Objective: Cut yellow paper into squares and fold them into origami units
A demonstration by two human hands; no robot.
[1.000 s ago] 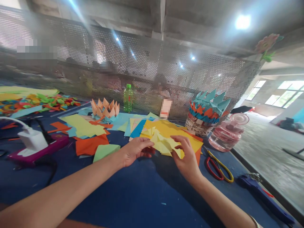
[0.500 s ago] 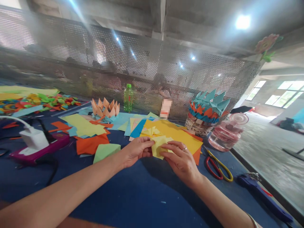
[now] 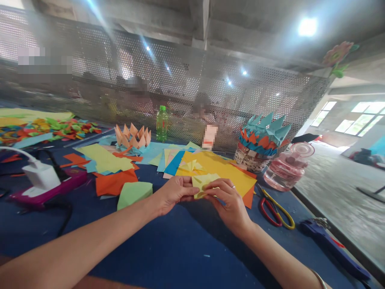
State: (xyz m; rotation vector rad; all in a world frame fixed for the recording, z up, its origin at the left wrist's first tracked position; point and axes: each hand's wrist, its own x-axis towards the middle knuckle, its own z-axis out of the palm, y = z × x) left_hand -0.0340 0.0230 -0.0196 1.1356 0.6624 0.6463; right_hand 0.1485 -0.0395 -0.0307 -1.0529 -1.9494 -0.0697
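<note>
Between my two hands is a small folded piece of pale yellow paper, held just above the blue table. My left hand pinches its left edge between thumb and fingers. My right hand, with a ring on one finger, grips the right part, its fingertips pressed on the paper. Just behind lies a stack of coloured sheets topped by yellow-orange paper, with a folded pale yellow paper piece on it. A light green sheet lies beside my left forearm.
Scissors and a blue-handled tool lie right, near a pink-tinted water bottle. Folded-paper crowns stand behind: peach and blue-orange. A green bottle stands at the mesh screen. Left are a power strip and charger.
The yellow paper has tipped and its lower part is folded up, so it looks shorter. Both hands stay on it, with the fingers slightly shifted.
</note>
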